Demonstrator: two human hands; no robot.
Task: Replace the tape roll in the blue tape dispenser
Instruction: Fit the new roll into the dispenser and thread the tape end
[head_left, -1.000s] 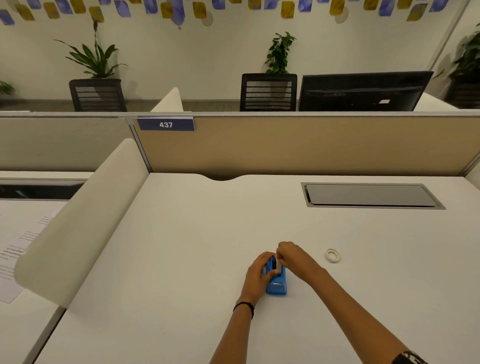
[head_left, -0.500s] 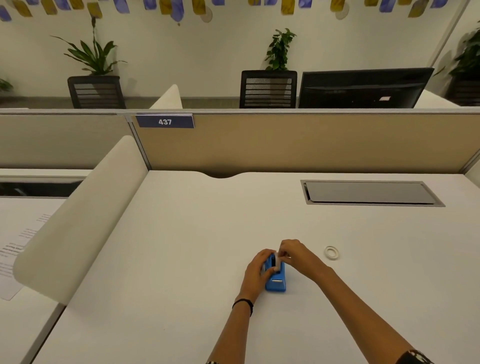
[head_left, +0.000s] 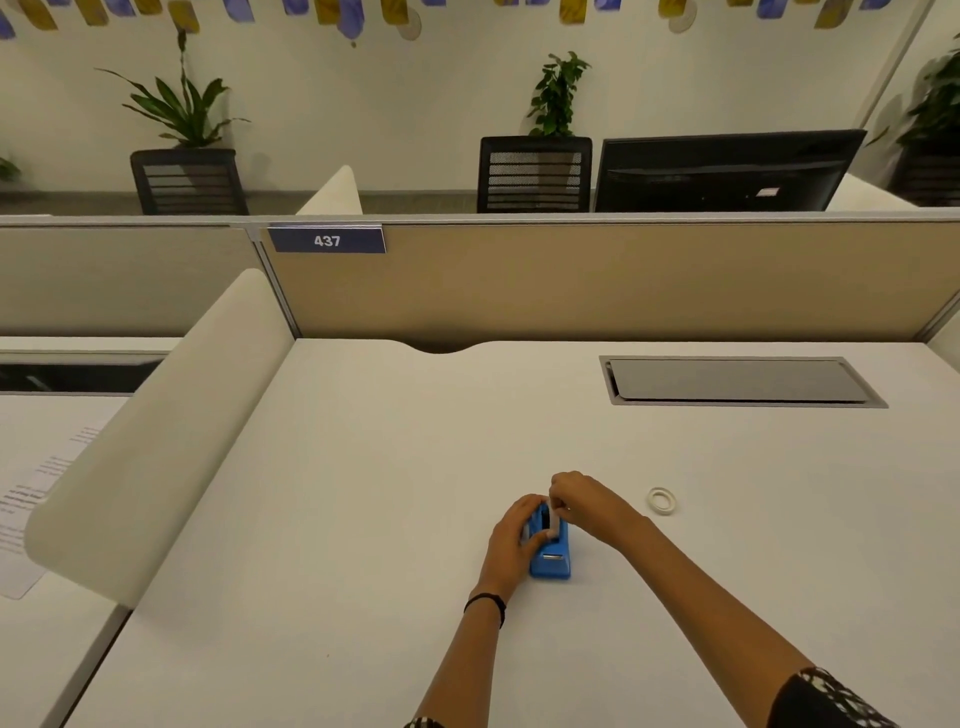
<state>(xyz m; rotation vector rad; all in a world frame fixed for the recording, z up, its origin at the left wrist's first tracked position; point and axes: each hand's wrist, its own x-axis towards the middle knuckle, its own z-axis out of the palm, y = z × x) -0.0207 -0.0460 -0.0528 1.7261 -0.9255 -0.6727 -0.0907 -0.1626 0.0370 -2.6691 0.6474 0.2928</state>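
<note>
the blue dispenser (head_left: 551, 556) sits on the white desk (head_left: 363, 519) near its front, the left hand (head_left: 511, 540) clasped round its left side to steady it while the right hand (head_left: 584, 501) pinches a pale roll (head_left: 554, 526) in its fingers at the cradle; whether the roll is seated i cannot tell. the roll looks light and stiff with a slick face, best held by its rim, and the dispenser seems small enough to skid unless braced. a spare white ring (head_left: 662, 500) lies well to the right, clear of both hands, and nothing else crowds them.
</note>
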